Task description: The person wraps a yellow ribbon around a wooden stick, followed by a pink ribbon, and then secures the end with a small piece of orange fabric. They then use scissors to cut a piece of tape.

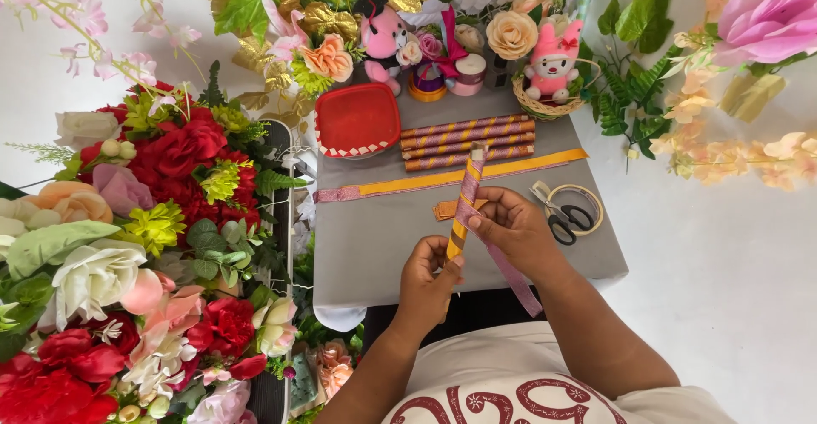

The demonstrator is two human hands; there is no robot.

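Note:
My left hand (428,281) grips the lower end of a thin stick (467,194) held upright over the grey table (374,245). Purple and yellow ribbon is wound around the stick. My right hand (509,224) pinches that stick higher up, holding the purple ribbon (515,281), whose loose tail hangs down toward my lap. Several finished wrapped sticks (466,141) lie side by side at the back of the table. A long purple and yellow ribbon strip (451,177) lies flat across the table below them.
Scissors (562,217) rest on a roll of tape (587,198) at the right. A red lidded box (357,119), two pink plush toys (553,62), candles and a small basket stand at the back. Artificial flowers (162,220) crowd the left side and the top.

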